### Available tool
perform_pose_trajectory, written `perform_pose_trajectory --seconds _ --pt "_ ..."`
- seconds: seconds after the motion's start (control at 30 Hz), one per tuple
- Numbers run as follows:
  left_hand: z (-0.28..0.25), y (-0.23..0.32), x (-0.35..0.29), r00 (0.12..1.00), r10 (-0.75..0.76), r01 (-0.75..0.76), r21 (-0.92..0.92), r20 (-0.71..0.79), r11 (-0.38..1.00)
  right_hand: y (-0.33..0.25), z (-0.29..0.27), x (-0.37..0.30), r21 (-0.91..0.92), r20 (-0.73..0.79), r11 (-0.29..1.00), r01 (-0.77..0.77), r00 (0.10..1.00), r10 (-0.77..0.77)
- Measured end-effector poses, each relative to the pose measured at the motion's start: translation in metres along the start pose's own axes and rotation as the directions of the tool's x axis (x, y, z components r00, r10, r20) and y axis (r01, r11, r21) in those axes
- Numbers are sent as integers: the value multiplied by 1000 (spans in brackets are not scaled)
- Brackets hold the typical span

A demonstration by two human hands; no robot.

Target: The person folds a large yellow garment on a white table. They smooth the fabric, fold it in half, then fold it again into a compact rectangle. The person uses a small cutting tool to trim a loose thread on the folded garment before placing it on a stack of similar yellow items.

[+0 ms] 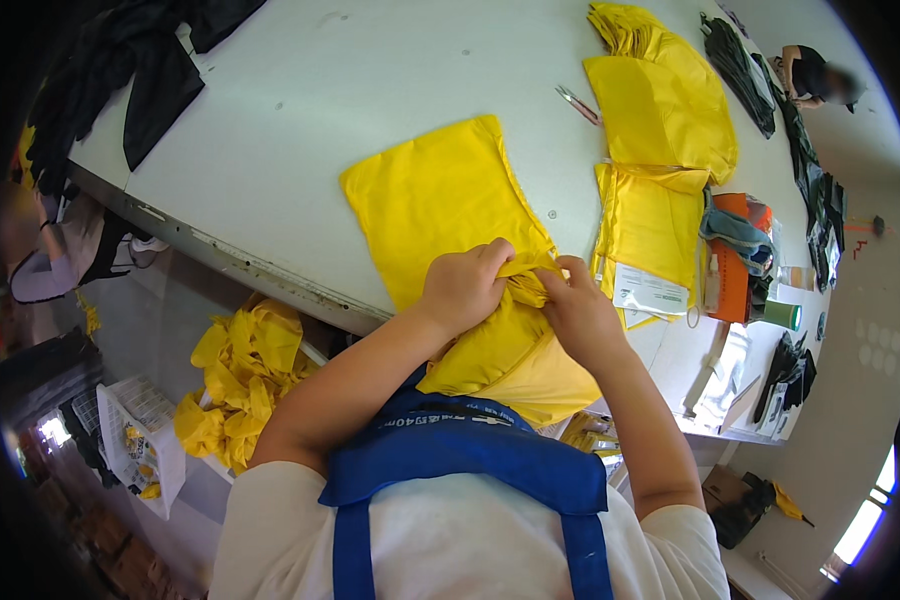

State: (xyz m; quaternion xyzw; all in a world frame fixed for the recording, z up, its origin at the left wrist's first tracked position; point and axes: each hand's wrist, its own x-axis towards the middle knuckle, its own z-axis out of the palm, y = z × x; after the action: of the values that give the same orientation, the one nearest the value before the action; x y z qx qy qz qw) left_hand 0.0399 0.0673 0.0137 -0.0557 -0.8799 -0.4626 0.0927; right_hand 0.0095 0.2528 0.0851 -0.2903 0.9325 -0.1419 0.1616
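Observation:
A yellow fabric piece [435,190] lies partly on the white table [370,60], and its near part hangs over the edge in front of my blue apron. My left hand [467,285] is closed on a gathered fold of it. Beside it, my right hand [580,312] pinches the same bunched fold, fingers pressed together. The hands are a few centimetres apart, with crumpled cloth between them. What lies inside the fold is hidden. To the right of the fabric are stacked yellow fabric pieces [660,110], with small scissors or snips [577,104] next to them.
A white printed sheet [650,288] rests on the lower yellow stack. An orange box [735,260] with a blue cloth [738,232] stands at the right. Black fabric [160,105] lies far left. Below the table edge is a yellow fabric heap [245,370]. Other people sit left and stand far right.

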Motion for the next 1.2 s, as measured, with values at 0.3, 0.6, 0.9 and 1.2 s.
perform_pose_trajectory --seconds 0.3,0.6,0.9,1.2 --pt "-11 7 -1 997 78 -75 135 -20 988 9 35 3 459 -223 888 12 970 102" --pt "-14 19 -3 986 129 -146 176 105 973 3 54 43 597 -237 732 -327 800 551" --pt "-34 -37 -93 835 -433 432 85 340 898 16 69 28 441 -348 885 -151 880 324" --pt "-22 -29 -82 814 -503 533 -28 290 846 -61 76 -26 192 -282 962 193 950 -134"
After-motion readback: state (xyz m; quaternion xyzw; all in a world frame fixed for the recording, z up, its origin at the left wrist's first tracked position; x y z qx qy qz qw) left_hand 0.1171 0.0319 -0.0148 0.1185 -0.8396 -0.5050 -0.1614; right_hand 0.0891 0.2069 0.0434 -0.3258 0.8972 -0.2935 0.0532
